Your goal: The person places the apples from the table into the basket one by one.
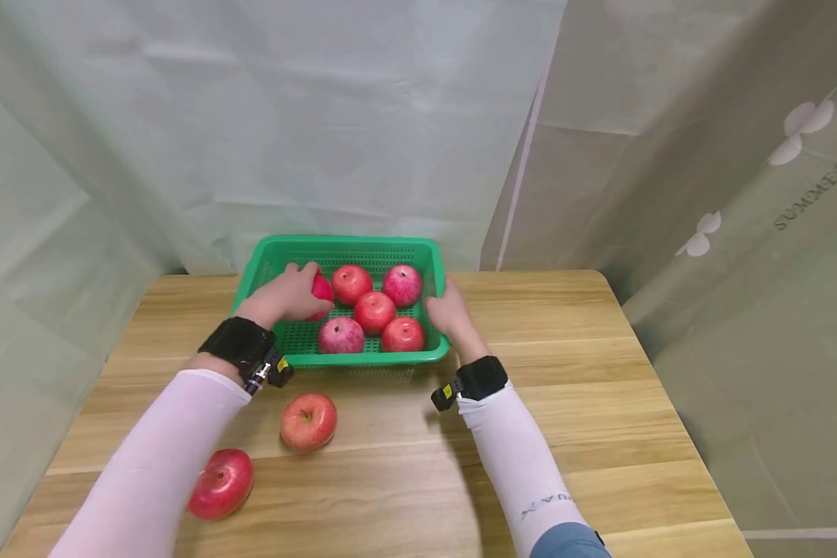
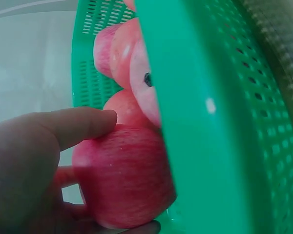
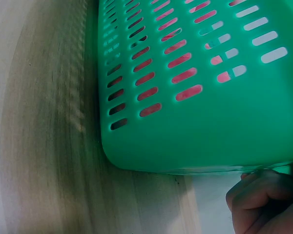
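The left hand [image 1: 286,298] curls its fingers and thumb round one red apple [image 1: 322,293], holding it inside the green basket [image 1: 349,246] at the near-left corner. Just right of that hand, five more apples lie in the basket: two at the back, one in the middle, two at the front. The right hand [image 1: 449,311] grips the basket's right rim, fingers curled over the edge. On the wooden table [image 1: 600,403], near the left forearm, two further apples lie apart: one [image 1: 309,421] close behind the wrist, another [image 1: 221,483] beside the sleeve.
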The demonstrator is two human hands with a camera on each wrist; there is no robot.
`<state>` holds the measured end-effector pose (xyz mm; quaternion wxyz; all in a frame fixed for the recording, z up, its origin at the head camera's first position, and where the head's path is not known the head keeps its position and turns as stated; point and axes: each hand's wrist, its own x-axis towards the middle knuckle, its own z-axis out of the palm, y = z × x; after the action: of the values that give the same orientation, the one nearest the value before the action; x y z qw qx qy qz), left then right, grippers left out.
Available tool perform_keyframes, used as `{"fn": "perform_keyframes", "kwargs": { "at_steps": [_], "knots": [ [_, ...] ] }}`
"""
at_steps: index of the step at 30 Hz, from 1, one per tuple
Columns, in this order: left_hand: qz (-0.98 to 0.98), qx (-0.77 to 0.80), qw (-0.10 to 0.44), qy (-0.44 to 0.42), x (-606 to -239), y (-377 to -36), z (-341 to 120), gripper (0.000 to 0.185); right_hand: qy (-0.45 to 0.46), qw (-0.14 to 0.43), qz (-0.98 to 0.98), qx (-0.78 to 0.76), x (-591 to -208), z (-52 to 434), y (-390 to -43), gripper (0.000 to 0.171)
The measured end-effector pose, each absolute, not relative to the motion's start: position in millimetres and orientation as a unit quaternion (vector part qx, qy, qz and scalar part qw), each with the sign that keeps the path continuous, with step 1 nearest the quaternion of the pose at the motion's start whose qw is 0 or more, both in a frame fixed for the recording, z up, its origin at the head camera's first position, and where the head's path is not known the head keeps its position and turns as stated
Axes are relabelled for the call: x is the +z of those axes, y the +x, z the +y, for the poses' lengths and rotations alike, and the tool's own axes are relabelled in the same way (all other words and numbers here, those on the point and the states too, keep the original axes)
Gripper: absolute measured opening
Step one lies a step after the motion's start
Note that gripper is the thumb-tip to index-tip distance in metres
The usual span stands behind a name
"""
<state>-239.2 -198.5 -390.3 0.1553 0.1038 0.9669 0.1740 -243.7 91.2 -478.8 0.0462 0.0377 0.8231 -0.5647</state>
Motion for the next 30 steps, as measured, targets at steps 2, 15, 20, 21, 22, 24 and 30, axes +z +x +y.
{"fn": "perform_keyframes", "kwargs": {
  "at_steps": [2, 15, 20, 21, 22, 24, 30],
  "knots": [
    [0.968, 0.169, 0.155, 0.104, -392, -240, -198, 0.076, 0.036, 0.046, 0.824, -0.564, -478, 91, -244, 0.052],
    [0.972, 0.146, 0.157, 0.093, -402, -246, -193, 0.078, 0.039, 0.046, 0.828, -0.558, -480, 93, -244, 0.053],
    [0.971, 0.143, 0.165, 0.092, -404, -246, -192, 0.081, 0.04, 0.043, 0.828, -0.557, -479, 93, -243, 0.052],
    [0.971, 0.144, 0.168, 0.093, -405, -246, -192, 0.081, 0.04, 0.043, 0.828, -0.558, -479, 93, -243, 0.052],
    [0.97, 0.145, 0.172, 0.094, -406, -246, -191, 0.081, 0.04, 0.044, 0.828, -0.558, -479, 93, -243, 0.051],
    [0.968, 0.15, 0.178, 0.095, -407, -246, -192, 0.081, 0.04, 0.045, 0.827, -0.559, -479, 94, -242, 0.051],
    [0.965, 0.158, 0.183, 0.099, -411, -244, -192, 0.079, 0.035, 0.043, 0.824, -0.564, -478, 94, -240, 0.051]
  ]
}}
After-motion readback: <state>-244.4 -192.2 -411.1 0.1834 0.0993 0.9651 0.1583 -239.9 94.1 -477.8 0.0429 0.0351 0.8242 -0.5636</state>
